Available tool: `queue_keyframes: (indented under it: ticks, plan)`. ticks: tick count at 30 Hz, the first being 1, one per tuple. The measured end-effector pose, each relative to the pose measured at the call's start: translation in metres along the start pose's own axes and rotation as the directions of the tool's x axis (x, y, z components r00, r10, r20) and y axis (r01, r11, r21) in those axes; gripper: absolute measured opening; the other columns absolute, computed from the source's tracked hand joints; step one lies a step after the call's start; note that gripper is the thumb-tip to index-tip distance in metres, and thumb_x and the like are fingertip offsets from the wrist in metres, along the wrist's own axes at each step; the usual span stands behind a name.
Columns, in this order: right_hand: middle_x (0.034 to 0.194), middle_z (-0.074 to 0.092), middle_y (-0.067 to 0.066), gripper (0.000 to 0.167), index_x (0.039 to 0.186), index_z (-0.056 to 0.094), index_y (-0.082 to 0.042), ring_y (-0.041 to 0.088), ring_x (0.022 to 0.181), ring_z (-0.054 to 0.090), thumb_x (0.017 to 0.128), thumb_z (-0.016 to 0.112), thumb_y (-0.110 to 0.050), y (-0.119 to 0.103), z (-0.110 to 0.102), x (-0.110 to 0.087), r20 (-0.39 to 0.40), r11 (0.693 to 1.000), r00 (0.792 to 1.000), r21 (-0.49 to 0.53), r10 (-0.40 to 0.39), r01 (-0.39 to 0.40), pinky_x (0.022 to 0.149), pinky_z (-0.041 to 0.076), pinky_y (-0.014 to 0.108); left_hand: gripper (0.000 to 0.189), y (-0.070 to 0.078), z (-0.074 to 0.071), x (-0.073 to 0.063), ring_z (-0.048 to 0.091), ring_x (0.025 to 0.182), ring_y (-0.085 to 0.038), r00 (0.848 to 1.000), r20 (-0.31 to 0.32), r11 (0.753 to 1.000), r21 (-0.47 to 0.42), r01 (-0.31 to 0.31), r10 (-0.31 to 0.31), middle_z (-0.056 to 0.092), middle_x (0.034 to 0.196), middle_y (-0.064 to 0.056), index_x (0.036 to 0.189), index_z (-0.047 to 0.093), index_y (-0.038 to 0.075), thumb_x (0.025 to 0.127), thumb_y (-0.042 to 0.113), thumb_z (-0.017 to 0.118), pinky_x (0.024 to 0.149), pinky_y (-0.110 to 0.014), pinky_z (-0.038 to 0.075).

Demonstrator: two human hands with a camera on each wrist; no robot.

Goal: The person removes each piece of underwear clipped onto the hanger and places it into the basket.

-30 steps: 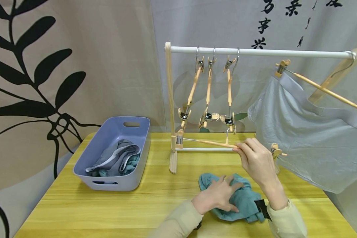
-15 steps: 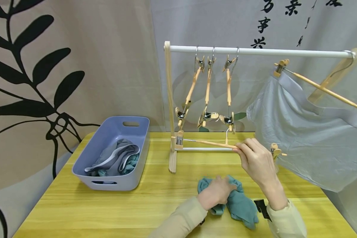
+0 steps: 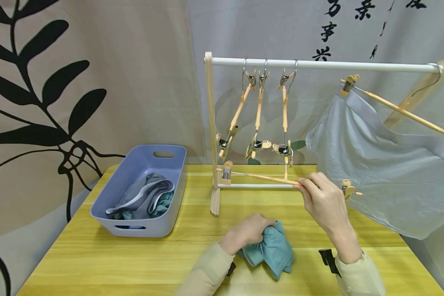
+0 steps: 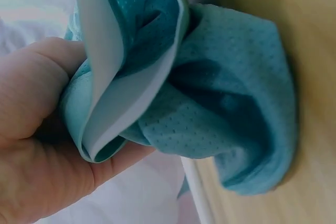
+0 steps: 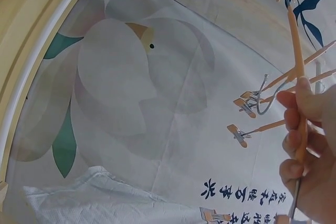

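My left hand [image 3: 248,233] grips a bunched pair of teal underpants [image 3: 277,251] low over the table. In the left wrist view, the thumb and fingers close around the side of the underpants [image 4: 226,87] at the pale waistband; the perforated cloth hangs in folds beside the wood. My right hand [image 3: 323,201] holds a wooden clip hanger [image 3: 260,177] by its bar, roughly level, with a clip at each end. The right wrist view shows the right hand's fingers [image 5: 291,145] curled around that bar.
A drying rack [image 3: 318,64] stands at the back, with several clip hangers [image 3: 259,109] on its rail. Grey underpants [image 3: 385,172] hang clipped at the right. A blue-purple basket [image 3: 170,222] holding grey and teal clothes [image 3: 142,197] stands left on the wooden table [image 3: 133,263].
My left hand has gone from spread fingers on the teal underpants to gripping them, and has pulled them left and gathered them. My right hand has shifted slightly right with the hanger.
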State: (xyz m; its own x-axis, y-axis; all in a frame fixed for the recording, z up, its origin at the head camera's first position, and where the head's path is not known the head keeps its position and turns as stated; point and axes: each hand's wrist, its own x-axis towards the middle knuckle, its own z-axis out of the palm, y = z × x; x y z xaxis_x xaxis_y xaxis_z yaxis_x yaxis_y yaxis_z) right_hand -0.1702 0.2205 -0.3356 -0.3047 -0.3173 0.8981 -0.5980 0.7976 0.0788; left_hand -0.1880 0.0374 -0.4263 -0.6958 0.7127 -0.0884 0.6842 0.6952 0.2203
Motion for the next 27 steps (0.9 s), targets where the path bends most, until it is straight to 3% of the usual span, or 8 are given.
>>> queue_keyframes:
  ticks: [7, 11, 14, 20, 27]
  plan:
    - [0.069, 0.060, 0.007, 0.046, 0.077, 0.069, 0.001, 0.021, 0.060, 0.052, 0.098, 0.048, -0.034, 0.001, -0.001, 0.000, -0.004, 1.000, 1.000, -0.002, -0.006, 0.006, 0.052, 0.042, 0.031, 0.048, -0.032, -0.026, -0.025, 0.056, 0.079, -0.010, 0.994, -0.102, 0.992, -0.124, 0.029, -0.042, 0.067, 0.108, -0.009, 0.121, 0.059, 0.014, 0.081, -0.010, 0.057, 0.063, -0.017, 0.038]
    - [0.069, 0.060, 0.008, 0.046, 0.078, 0.069, 0.001, 0.021, 0.060, 0.052, 0.098, 0.047, -0.034, 0.001, -0.003, 0.000, 0.003, 1.000, 1.000, -0.003, -0.003, 0.003, 0.052, 0.041, 0.031, 0.047, -0.048, -0.040, -0.040, 0.059, 0.077, -0.016, 0.976, -0.202, 0.988, -0.145, 0.058, -0.086, 0.068, 0.102, -0.011, 0.119, 0.059, 0.012, 0.079, -0.012, 0.056, 0.061, -0.021, 0.039]
    - [0.069, 0.059, 0.007, 0.045, 0.078, 0.068, 0.001, 0.021, 0.061, 0.052, 0.099, 0.048, -0.033, 0.001, -0.004, 0.000, 0.015, 1.000, 1.000, -0.003, 0.006, -0.006, 0.053, 0.042, 0.031, 0.047, -0.058, -0.050, -0.050, 0.061, 0.080, -0.021, 0.952, -0.291, 0.984, -0.170, 0.048, -0.097, 0.069, 0.100, -0.014, 0.115, 0.060, 0.008, 0.074, -0.015, 0.055, 0.064, -0.026, 0.042]
    - [0.070, 0.059, 0.007, 0.044, 0.078, 0.068, 0.001, 0.021, 0.061, 0.052, 0.098, 0.049, -0.033, 0.001, -0.004, 0.000, 0.024, 1.000, 1.000, 0.000, 0.013, -0.013, 0.054, 0.041, 0.030, 0.046, -0.074, -0.069, -0.071, 0.063, 0.093, -0.028, 0.904, -0.367, 0.958, -0.255, 0.129, -0.219, 0.065, 0.111, -0.019, 0.113, 0.060, 0.007, 0.074, -0.016, 0.056, 0.068, -0.034, 0.048]
    - [0.069, 0.059, 0.007, 0.044, 0.077, 0.068, 0.000, 0.021, 0.060, 0.051, 0.098, 0.049, -0.033, 0.000, -0.004, 0.000, 0.021, 1.000, 1.000, 0.000, 0.012, -0.012, 0.053, 0.040, 0.030, 0.042, -0.091, -0.089, -0.098, 0.065, 0.092, -0.033, 0.818, -0.480, 0.944, -0.245, 0.222, -0.317, 0.067, 0.105, -0.018, 0.110, 0.060, 0.008, 0.073, -0.012, 0.058, 0.072, -0.042, 0.052]
